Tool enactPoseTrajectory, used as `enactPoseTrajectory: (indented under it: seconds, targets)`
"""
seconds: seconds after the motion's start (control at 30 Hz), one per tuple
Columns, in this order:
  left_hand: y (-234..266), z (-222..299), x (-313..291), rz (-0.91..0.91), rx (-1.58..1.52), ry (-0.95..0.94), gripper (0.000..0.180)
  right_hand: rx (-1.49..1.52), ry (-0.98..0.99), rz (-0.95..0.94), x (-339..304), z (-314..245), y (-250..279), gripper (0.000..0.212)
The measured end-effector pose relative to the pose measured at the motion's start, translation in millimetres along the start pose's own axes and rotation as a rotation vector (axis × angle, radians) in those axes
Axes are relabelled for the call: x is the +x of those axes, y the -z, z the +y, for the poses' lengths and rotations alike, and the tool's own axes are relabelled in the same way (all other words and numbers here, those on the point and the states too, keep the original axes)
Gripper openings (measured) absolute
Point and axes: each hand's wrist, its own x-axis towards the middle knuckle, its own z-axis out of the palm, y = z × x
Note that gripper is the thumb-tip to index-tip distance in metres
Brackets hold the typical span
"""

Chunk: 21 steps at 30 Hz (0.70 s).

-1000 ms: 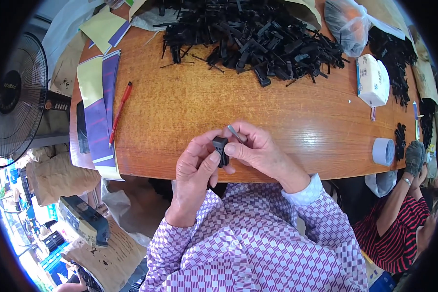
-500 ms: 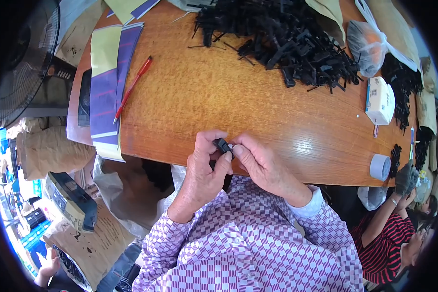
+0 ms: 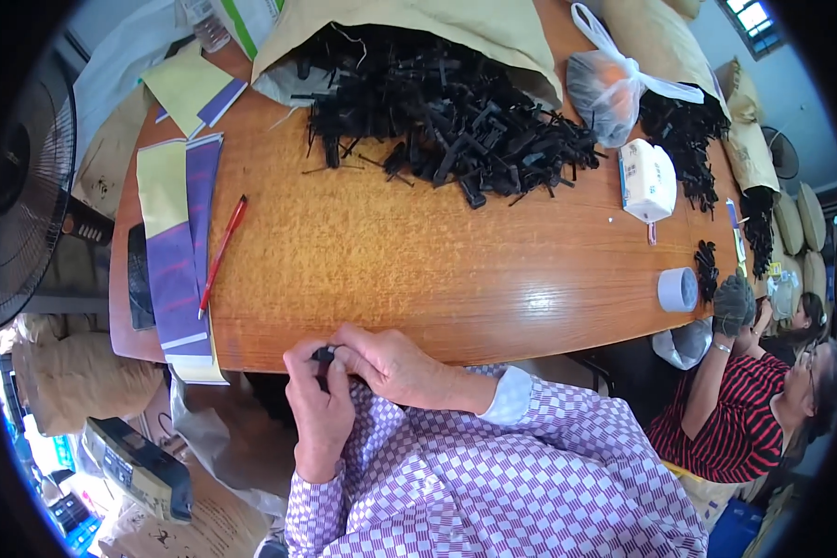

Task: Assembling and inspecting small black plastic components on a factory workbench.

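Note:
Close to the table's near edge, my left hand [image 3: 320, 407] is closed on a small black plastic part [image 3: 324, 354], with the thumb and fingers around it. My right hand [image 3: 398, 372] meets it from the right, its thumb and fingers pinching the same part's right end. Fingers cover most of the part, so its full shape is hidden. Across the table lies a large heap of black plastic parts [image 3: 456, 130], spilling from the mouth of a big paper sack [image 3: 418, 20].
A red pen [image 3: 223, 256] lies beside purple and yellow paper strips [image 3: 172, 270] on the left. At right are a tissue pack [image 3: 648, 181], a tied plastic bag [image 3: 604, 98] and a tape roll [image 3: 677, 290]. A gloved co-worker [image 3: 725, 391] sits further right. A fan [image 3: 28, 186] stands left.
The view has shifted, showing more of the sack and the co-worker. Both my hands have moved left and down toward the table's edge, still closed on the black part.

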Motion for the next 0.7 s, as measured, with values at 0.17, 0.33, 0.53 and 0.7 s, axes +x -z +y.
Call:
enactPoseTrajectory:
  seconds: [0.17, 0.33, 0.53, 0.7]
  targets:
    - [48, -29, -25, 0.302, 0.252, 0.148, 0.016, -0.506, 0.075, 0.335, -2, -23, 73, 0.033]
    - [84, -61, -37, 0.300, 0.697, -0.014, 0.024, -0.690, 0.070, 0.774, 2, 3, 180, 0.030]
    - [41, -21, -16, 0.331, 0.225, 0.051, 0.017, -0.370, -0.145, 0.616, 3, 37, 184, 0.020]
    - [-30, 52, 25, -0.273, -0.545, 0.475, 0.039, 0.149, -0.155, 0.485, -25, 18, 136, 0.016]
